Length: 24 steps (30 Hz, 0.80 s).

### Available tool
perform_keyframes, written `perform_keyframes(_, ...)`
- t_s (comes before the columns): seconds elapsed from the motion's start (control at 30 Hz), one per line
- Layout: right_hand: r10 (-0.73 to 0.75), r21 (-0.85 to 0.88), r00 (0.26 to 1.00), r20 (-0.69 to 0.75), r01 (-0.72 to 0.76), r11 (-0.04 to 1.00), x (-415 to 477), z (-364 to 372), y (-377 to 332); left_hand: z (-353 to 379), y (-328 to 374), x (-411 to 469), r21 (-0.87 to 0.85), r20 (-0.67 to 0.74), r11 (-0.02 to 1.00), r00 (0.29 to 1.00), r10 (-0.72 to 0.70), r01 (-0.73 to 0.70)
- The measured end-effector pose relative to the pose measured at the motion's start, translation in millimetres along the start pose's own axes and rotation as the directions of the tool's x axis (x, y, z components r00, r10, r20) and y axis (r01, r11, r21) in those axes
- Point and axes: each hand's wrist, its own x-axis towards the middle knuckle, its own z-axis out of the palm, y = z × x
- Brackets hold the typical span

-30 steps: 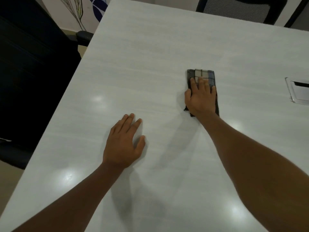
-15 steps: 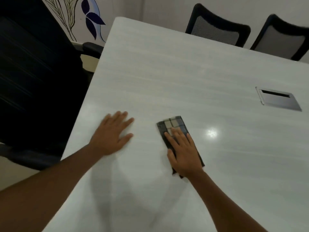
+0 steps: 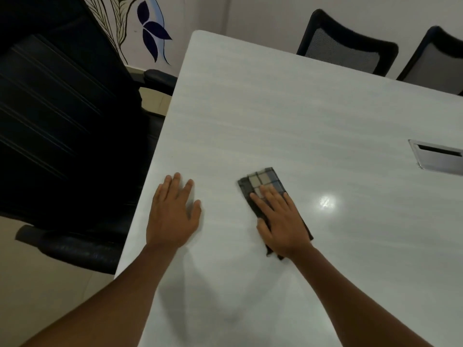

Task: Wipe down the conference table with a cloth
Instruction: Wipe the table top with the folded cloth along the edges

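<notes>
A right hand [image 3: 281,221] presses a folded checked cloth [image 3: 263,181] flat-fingered on a white table [image 3: 275,108], left of a cable hatch [image 3: 437,157]. The left hand [image 3: 172,214] rests flat, further left. Wiping seems mid-stroke; next likely needs steady pressure across unwiped areas.

One table [image 3: 288,108], one cloth [image 3: 263,180], two hands [image 3: 172,216] [image 3: 283,221], three chairs [image 3: 62,121] [image 3: 345,46] [image 3: 436,63], one hatch [image 3: 438,159].

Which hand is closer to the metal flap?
Right. The right hand, on the cloth, sits left of the metal flap; the left hand rests farther left, by the table edge.
</notes>
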Motion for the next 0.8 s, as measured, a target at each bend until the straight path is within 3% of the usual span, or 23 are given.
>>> perform_keyframes(0.13, 0.267, -0.028, 0.963, -0.04, -0.269, 0.963, 46.1, 0.7, 8.2, 1.9, 0.8, 0.7, 0.034, -0.039, 0.998, 0.998, -0.05, 0.052)
perform_keyframes(0.2, 0.328, -0.03, 0.944, -0.031, -0.328, 0.944, 76.8, 2.4, -7.9, 1.1, 1.1, 1.6, 0.039, -0.028, 0.998, 0.998, -0.053, 0.054)
perform_keyframes(0.27, 0.251, -0.032, 0.968, -0.012, -0.251, 0.968, 84.5, 3.0, -19.4, 0.6, 1.0, 1.4, 0.03, -0.023, 0.998, 0.998, -0.061, 0.062)
perform_keyframes(0.37, -0.042, -0.031, 0.998, 0.054, 0.044, 0.999, 59.3, -0.1, -3.3, 0.1, 1.5, 1.8, 0.026, -0.026, 0.998, 0.998, -0.065, 0.066)
perform_keyframes(0.43, -0.148, -0.023, 0.988, 0.048, 0.149, 0.989, 50.9, -6.2, 23.8, 0.0, 2.5, 1.6, 0.021, -0.03, 0.998, 0.997, -0.067, 0.067)
perform_keyframes(0.5, -0.135, -0.029, 0.991, 0.019, 0.136, 0.99, 65.4, -11.2, 48.8, -0.8, 3.3, 1.6, 0.013, -0.032, 0.997, 0.997, -0.069, 0.07)
perform_keyframes(0.63, 0.028, -0.049, 0.999, -0.021, -0.029, 0.998, 126.9, -14.3, 74.7, 1.5, 3.1, 2.3, 0.026, -0.053, 0.997, 0.996, -0.075, 0.077)
perform_keyframes(0.8, 0.124, -0.067, 0.992, -0.014, -0.125, 0.99, 196.5, -13.1, 69.3, 2.8, 4.0, 3.1, 0.05, -0.048, 0.996, 0.996, -0.069, 0.071)
